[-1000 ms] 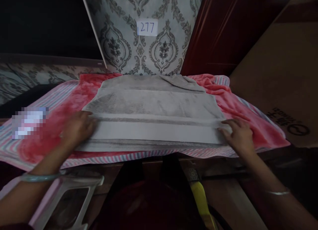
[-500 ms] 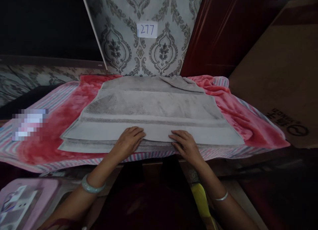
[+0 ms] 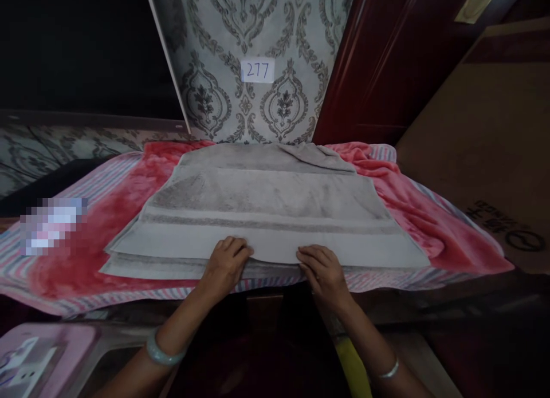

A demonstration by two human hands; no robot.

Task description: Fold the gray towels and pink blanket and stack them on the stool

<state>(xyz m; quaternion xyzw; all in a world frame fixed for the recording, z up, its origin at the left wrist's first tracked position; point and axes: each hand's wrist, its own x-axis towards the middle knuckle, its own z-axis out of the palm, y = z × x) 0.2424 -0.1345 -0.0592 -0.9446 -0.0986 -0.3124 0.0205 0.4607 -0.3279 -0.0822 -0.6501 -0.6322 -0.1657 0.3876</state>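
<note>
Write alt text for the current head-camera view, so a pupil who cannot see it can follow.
A person's bare left hand and bare right hand touch the near edge of a spread, layered grey plush cloth, which lies on a red fleece blanket. Behind it, a white rectangular label reading 277 is on grey patterned wallpaper.

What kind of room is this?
It looks like a room in somebody's home, though I can't tell which one. There's fancy patterned wallpaper, a big dark screen, probably a TV, and a fuzzy red blanket under the grey cloth.
</note>
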